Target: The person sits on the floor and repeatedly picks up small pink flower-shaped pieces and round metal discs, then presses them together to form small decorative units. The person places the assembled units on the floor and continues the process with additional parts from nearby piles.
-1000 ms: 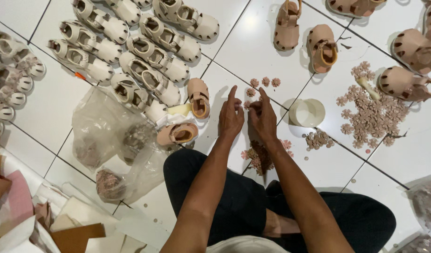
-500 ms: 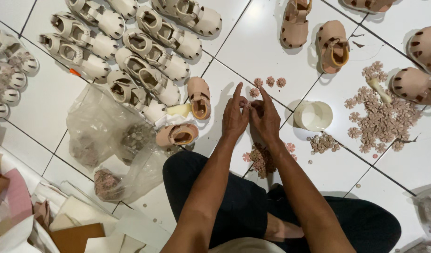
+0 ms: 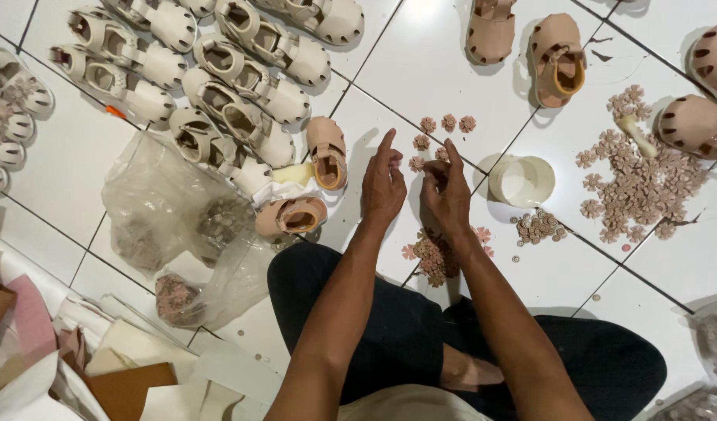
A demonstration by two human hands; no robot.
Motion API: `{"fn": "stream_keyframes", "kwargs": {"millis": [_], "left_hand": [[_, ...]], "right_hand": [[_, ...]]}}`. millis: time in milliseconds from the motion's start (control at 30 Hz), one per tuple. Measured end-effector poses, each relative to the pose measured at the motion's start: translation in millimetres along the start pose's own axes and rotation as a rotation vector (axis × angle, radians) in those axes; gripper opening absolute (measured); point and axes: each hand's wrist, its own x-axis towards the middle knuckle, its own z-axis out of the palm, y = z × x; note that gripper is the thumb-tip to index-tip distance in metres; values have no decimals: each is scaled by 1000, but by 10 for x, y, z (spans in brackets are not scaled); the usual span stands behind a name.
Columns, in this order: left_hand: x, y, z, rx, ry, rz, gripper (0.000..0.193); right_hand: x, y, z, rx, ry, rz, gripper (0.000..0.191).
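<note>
My left hand (image 3: 383,187) and my right hand (image 3: 446,191) meet over the white tile floor. Their fingertips pinch a small pink flower piece (image 3: 415,164) between them, and my left index finger points up. Just beyond the fingers lie a few loose pink flowers (image 3: 448,123). A small heap of pink flowers (image 3: 432,257) sits under my wrists, by my black-clad knee. A pink child's sandal (image 3: 327,152) stands left of my left hand, with another pink sandal (image 3: 292,217) below it.
Rows of cream sandals (image 3: 241,93) fill the upper left; pink sandals (image 3: 557,58) stand at upper right. A white round cup (image 3: 522,181), a bead pile (image 3: 536,226) and a big flower pile (image 3: 639,187) lie right. Clear plastic bags (image 3: 179,226) and leather scraps (image 3: 124,386) lie left.
My hands stay together at the same spot over the flowers. The fingers have shifted a little around the small piece, and the view has drifted slightly.
</note>
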Motion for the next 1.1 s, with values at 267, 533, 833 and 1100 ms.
{"fn": "stream_keyframes", "kwargs": {"millis": [267, 533, 833, 1100], "left_hand": [[-106, 54, 64, 25, -86, 205, 80], [-77, 79, 61, -20, -109, 177, 79], [-112, 105, 50, -209, -30, 27, 63], [-157, 159, 96, -287, 0, 27, 62]], "right_hand": [[13, -18, -83, 67, -14, 5, 81], [93, -80, -107, -35, -27, 17, 83], [70, -88, -126, 81, -31, 53, 74], [-204, -90, -354, 35, 66, 17, 69]]}}
